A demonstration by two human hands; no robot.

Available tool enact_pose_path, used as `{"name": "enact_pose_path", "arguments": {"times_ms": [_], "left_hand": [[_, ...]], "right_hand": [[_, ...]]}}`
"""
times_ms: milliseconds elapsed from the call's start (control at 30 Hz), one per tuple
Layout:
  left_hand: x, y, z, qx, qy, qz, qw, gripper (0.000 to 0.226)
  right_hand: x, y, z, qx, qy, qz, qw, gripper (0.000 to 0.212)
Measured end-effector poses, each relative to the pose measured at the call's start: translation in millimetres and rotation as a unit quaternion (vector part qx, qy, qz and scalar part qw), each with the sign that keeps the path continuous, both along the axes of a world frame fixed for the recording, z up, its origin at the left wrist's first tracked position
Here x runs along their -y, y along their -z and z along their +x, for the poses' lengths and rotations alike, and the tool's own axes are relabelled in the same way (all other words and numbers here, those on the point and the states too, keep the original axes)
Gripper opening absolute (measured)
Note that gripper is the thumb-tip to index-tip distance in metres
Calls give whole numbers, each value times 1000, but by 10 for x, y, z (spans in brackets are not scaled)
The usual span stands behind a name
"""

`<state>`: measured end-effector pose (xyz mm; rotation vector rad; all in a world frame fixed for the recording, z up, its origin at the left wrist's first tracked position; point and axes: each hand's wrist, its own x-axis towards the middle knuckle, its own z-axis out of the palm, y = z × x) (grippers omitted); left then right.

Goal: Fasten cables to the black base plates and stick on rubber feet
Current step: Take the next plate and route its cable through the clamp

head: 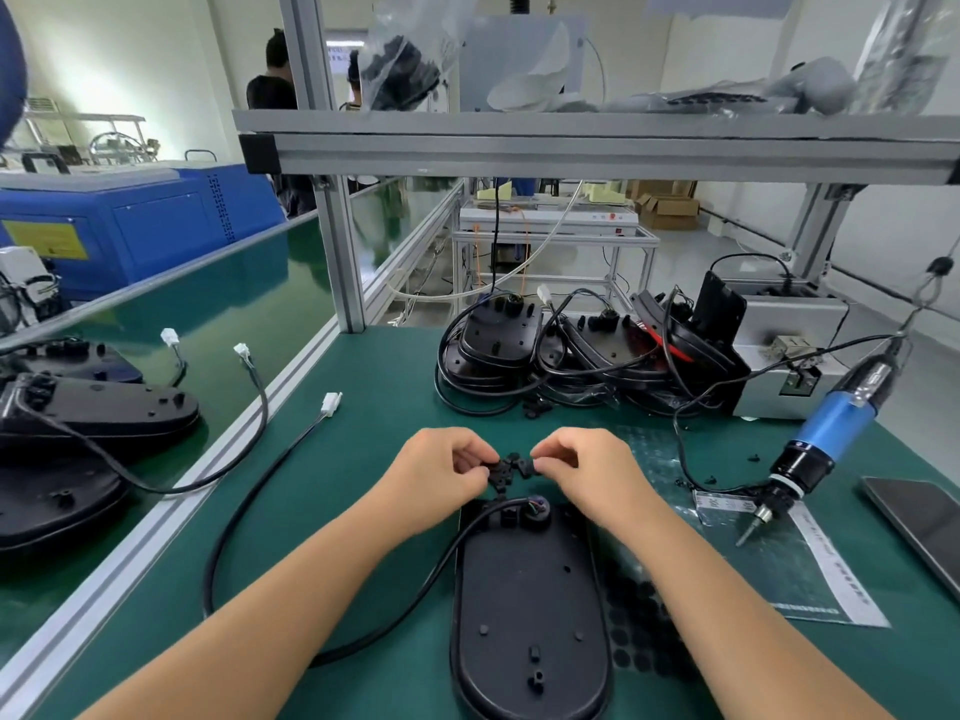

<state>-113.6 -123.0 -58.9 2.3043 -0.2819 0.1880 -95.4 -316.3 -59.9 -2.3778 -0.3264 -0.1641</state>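
- The left hand and the right hand meet above the far end of a base plate; each has its fingers curled in a narrow pinch on one end of a small cluster of black plastic clips, held between them just clear of the plate
- The clips look joined together; their exact shape is too small to tell
- Right below the hands lies the black oval base plate, flat on the green mat, its long axis running away from the person
- A black cable enters the plate at its far end beside a round socket, loops out to the left across the mat and ends in a white connector
- A sheet of round black rubber feet lies just right of the plate, partly under the right forearm
- Further right, a blue electric screwdriver hangs tilted, its bit close to a printed paper label
- Behind the hands a stack of base plates with tangled cables sits near a grey metal box
- More base plates lie on the conveyor belt to the left
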Motion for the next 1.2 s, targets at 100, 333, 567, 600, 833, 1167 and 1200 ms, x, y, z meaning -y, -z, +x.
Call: {"name": "enact_pose_path", "arguments": {"times_ms": [100,333,567,600,833,1167,1200], "left_hand": [[-40,-39,-36,-16,21,-18,1000,23],[-24,-125,-158,44,87,94,991,20],[11,-212,-237,75,127,158,976,20],[11,-222,-246,78,132,162,975,21],[18,-196,-252,21,120,29,992,30],[-73,-16,-313,-60,87,-108,988,45],[-54,-1,-323,-66,72,-132,986,42]], "right_hand": [[43,-2,-95,8,-9,5,1000,16],[76,11,-379,-49,-135,95,985,12],[6,38,-407,-9,-104,77,992,16],[-1,44,-409,-6,-102,75,992,14],[-18,87,-430,13,-91,78,993,10],[-52,128,-446,6,-79,98,992,10],[-56,126,-447,3,-83,104,991,12]]}}
